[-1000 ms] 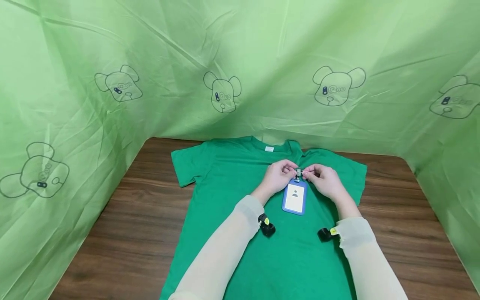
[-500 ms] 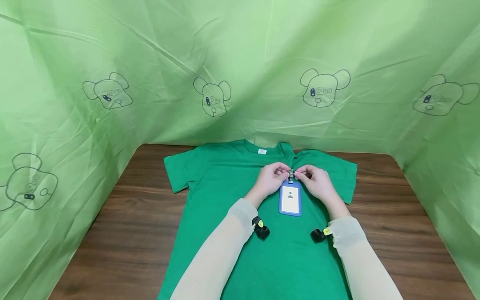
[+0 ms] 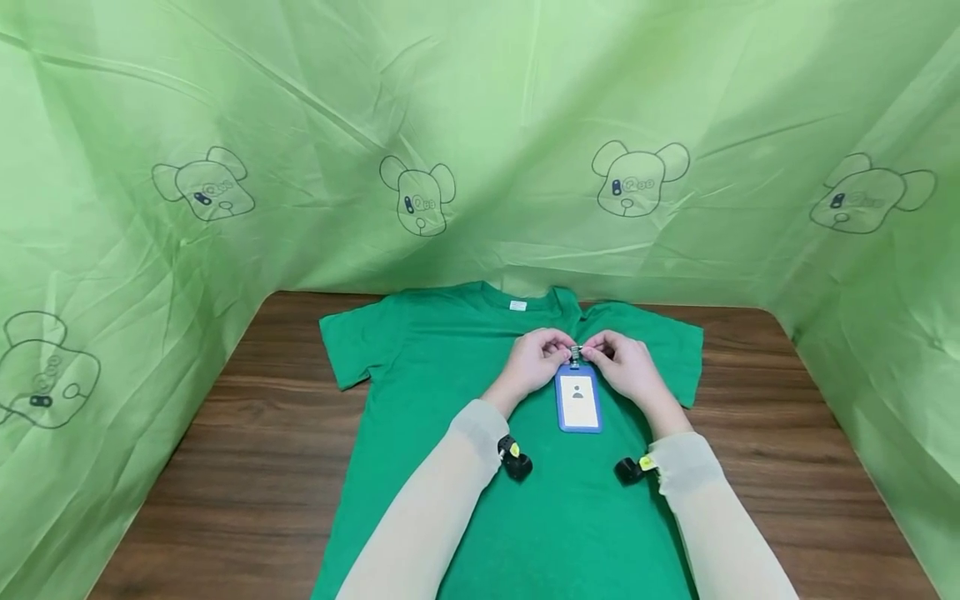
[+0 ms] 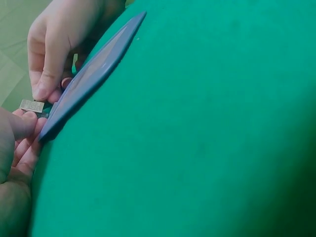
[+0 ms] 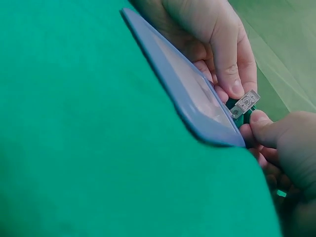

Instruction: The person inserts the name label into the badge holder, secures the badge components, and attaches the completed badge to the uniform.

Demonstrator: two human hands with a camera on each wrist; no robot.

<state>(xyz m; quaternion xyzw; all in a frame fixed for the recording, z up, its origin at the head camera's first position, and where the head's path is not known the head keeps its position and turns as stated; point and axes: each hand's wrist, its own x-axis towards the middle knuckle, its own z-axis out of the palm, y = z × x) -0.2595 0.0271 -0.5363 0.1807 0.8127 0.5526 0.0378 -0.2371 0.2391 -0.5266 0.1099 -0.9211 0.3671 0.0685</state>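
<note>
A green T-shirt [image 3: 427, 375] lies spread out, collar at the far side. On its chest rests a blue ID badge holder [image 3: 560, 406] with a white card. A metal badge clip [image 5: 247, 101] joins its top end, with shirt cloth gathered up around it. My left hand [image 3: 529, 365] pinches at the clip from the left, thumb against forefinger. From the right, my right hand [image 3: 628, 367] pinches at its other side. Both hands' fingertips nearly meet there. I cannot tell how much cloth each hand grips along with the clip.
A dark wood-grain table [image 3: 255, 467] lies under the shirt. Pale green curtains [image 3: 480, 100] with bear-head outlines surround it at the back and sides. A small black camera [image 3: 517, 465] sits on the left wrist, another camera [image 3: 628, 471] on the right.
The whole head view has shifted slightly, so hands and shirt appear further left and lower. Both hands stay at the clip, and the badge holder hangs a little straighter.
</note>
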